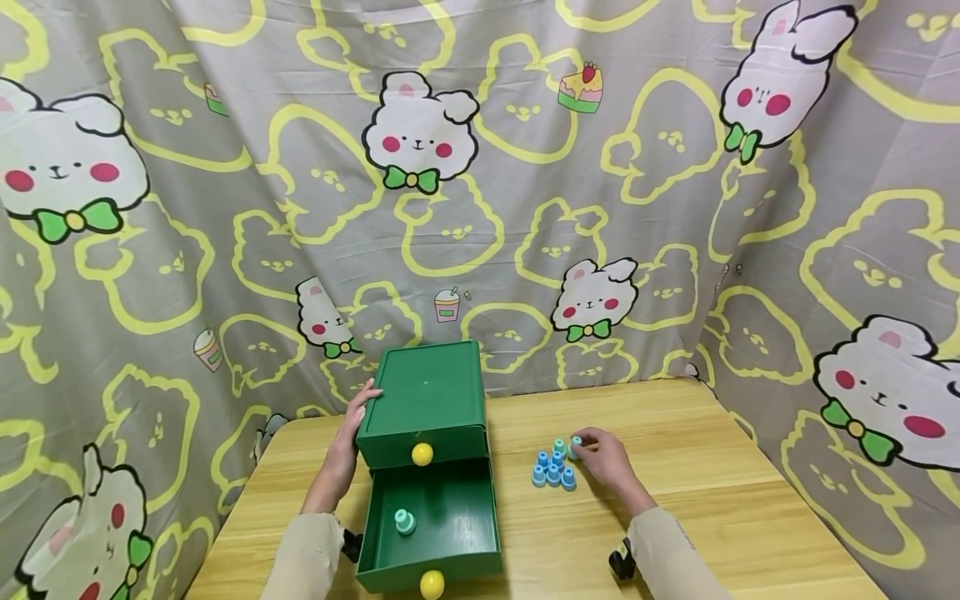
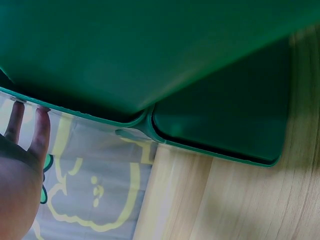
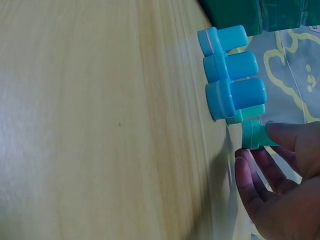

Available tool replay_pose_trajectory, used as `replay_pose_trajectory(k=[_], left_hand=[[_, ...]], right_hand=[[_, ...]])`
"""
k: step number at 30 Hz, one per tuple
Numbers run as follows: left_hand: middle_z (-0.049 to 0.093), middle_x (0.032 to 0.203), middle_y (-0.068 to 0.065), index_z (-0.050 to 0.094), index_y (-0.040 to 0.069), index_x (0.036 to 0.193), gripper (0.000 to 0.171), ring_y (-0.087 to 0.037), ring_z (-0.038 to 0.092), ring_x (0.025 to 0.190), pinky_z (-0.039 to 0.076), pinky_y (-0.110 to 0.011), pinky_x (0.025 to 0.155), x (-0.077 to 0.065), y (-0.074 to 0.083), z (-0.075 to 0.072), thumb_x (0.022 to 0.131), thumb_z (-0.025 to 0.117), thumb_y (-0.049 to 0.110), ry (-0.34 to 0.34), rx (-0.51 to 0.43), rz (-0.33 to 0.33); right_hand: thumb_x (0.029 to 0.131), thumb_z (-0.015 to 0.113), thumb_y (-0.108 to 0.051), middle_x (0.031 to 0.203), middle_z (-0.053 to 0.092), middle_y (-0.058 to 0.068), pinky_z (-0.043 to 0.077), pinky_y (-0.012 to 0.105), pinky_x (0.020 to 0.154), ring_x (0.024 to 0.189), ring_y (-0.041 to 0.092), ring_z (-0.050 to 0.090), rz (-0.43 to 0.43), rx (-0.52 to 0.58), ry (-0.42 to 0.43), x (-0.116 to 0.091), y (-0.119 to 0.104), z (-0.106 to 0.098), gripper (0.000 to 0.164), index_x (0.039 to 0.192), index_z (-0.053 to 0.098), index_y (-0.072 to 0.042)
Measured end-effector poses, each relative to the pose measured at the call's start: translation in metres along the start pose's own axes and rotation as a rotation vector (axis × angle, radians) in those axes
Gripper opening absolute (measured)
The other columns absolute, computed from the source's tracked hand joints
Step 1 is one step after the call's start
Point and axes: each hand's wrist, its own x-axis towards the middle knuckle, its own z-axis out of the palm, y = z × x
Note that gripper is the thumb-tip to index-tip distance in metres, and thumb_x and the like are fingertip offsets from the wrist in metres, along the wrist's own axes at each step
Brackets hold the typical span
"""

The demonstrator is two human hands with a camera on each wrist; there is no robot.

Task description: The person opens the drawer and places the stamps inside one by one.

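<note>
A green two-drawer cabinet stands left of centre, its lower drawer pulled out. One small teal peg with a wide round base stands inside that drawer. My left hand rests along the cabinet's left side; two of its straight fingers touch the wall in the left wrist view. On the table to the right, my right hand pinches a teal peg between thumb and fingers. Beside it stands a cluster of several blue pegs and another teal peg.
The wooden table extends to the right of the pegs. Yellow ball knobs stick out from the drawer fronts. A patterned grey curtain hangs behind the table and at both sides.
</note>
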Motion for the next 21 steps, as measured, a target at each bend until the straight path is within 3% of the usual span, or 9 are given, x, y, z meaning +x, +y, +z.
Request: replay_pose_trajectory(k=[8, 15, 21], left_hand=[[0.008, 0.175, 0.011, 0.038, 0.02, 0.157, 0.052, -0.035, -0.004, 0.161, 0.003, -0.08, 0.116, 0.0, -0.002, -0.001, 0.114, 0.02, 0.044, -0.003, 0.008, 0.002], [0.007, 0.175, 0.01, 0.037, 0.019, 0.158, 0.052, -0.035, -0.005, 0.161, 0.003, -0.08, 0.116, 0.0, -0.003, -0.001, 0.114, 0.02, 0.042, -0.01, 0.005, 0.012], [0.006, 0.175, 0.01, 0.036, 0.02, 0.158, 0.052, -0.035, -0.005, 0.161, 0.002, -0.08, 0.116, 0.0, -0.003, -0.001, 0.114, 0.02, 0.043, -0.012, 0.003, 0.013]], right_hand=[[0.099, 0.068, -0.01, 0.111, 0.07, 0.014, 0.059, 0.041, 0.083, 0.098, 0.028, 0.068, 0.0, 0.015, 0.012, 0.0, -0.003, -0.001, 0.02, 0.117, 0.072, -0.001], [0.1, 0.067, -0.01, 0.114, 0.068, 0.017, 0.059, 0.035, 0.071, 0.096, 0.028, 0.069, -0.011, 0.067, 0.022, -0.002, -0.007, -0.002, 0.02, 0.118, 0.071, -0.001], [0.1, 0.068, -0.011, 0.114, 0.069, 0.015, 0.059, 0.036, 0.074, 0.094, 0.026, 0.069, -0.018, 0.077, 0.04, -0.004, -0.012, -0.004, 0.023, 0.121, 0.071, -0.001]])
